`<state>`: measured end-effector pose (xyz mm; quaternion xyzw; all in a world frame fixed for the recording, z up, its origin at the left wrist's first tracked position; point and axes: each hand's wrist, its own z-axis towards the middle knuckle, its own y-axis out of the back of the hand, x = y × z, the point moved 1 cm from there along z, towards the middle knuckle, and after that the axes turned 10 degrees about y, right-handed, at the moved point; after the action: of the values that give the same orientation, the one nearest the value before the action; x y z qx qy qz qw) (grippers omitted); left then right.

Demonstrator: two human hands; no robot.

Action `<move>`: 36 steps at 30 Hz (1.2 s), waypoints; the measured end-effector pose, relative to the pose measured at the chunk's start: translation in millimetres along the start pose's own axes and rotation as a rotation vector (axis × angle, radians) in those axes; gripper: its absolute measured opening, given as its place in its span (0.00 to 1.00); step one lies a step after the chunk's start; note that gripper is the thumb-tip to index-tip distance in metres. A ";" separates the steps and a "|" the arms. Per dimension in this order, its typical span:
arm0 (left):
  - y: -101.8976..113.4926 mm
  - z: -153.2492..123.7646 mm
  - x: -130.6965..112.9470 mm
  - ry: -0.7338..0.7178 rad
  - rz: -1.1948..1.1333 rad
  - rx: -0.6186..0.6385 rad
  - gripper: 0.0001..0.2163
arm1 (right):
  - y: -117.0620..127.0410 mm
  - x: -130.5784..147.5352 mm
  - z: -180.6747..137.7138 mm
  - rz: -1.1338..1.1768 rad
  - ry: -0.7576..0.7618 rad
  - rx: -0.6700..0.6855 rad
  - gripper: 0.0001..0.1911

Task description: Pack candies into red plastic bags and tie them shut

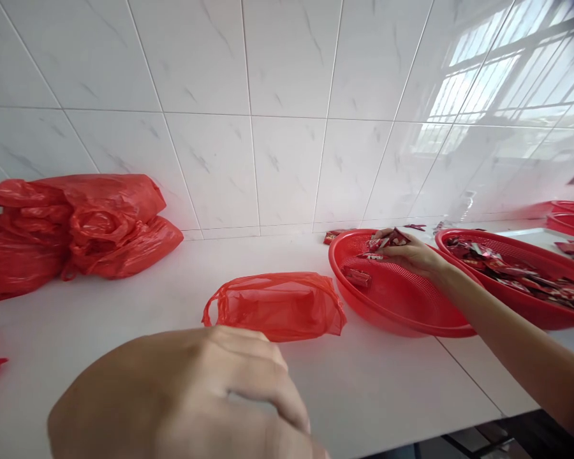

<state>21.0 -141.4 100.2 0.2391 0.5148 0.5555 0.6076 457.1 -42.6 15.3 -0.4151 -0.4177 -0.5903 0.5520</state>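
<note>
My right hand (411,254) is closed around several small red wrapped packets (387,240), held just over the left inside of a red plastic basket (406,312). Inside that basket, a wrapped packet (357,276) lies by the left wall. My left hand (196,395) looms large and blurred in the foreground, back upward. Its fingers are loosely bent with a gap between them; nothing shows in it, though the fingertips are partly hidden. Just beyond it, a red plastic bag (277,328) stands with its mouth spread and a handle loop at its left.
At right, a second red basket (507,299) holds many wrapped packets. Bulging red bags (110,223) are piled against the tiled wall (291,76) at left. Packets (332,236) lie behind the nearer basket. The white counter's (363,382) front edge runs along the lower right.
</note>
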 end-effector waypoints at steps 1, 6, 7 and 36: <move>3.5 6.0 1.7 -0.026 -0.076 0.040 0.14 | -4.8 6.7 -1.0 0.009 0.031 -0.009 0.20; 12.8 26.7 22.9 0.072 -0.186 0.206 0.18 | -50.3 39.7 -9.7 0.040 0.155 -0.003 0.19; 13.2 27.0 31.6 0.182 -0.134 0.202 0.16 | -63.0 44.9 -11.5 0.039 0.171 0.031 0.19; -54.6 -2.0 153.3 1.041 0.324 0.154 0.26 | -212.0 1.9 9.2 -0.830 0.305 0.874 0.22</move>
<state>20.0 -15.4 -2.8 0.0525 0.7432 0.6474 0.1603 245.6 -25.6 12.6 0.1354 -0.6637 -0.5827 0.4491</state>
